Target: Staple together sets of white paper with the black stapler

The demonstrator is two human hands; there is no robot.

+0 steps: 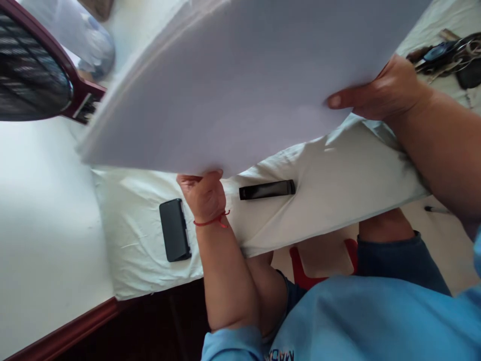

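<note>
- One phone [175,230], below-left of the left fingers [215,176]
- Left hand [205,196] grips paper [233,90] spread above the fingers
- Black bar [267,190], right of the left fingers
- Right hand [387,95] grips paper too
- Keys [454,57], right of its fingers

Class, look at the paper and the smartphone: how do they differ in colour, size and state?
Colour: the paper is white, while the smartphone is black. Size: the paper looks far larger than the smartphone. State: the paper is held up by the left hand and the right hand, its edges curving, whereas the smartphone lies on the pale cloth, its edges straight. Both show plain surfaces with no visible writing.
</note>
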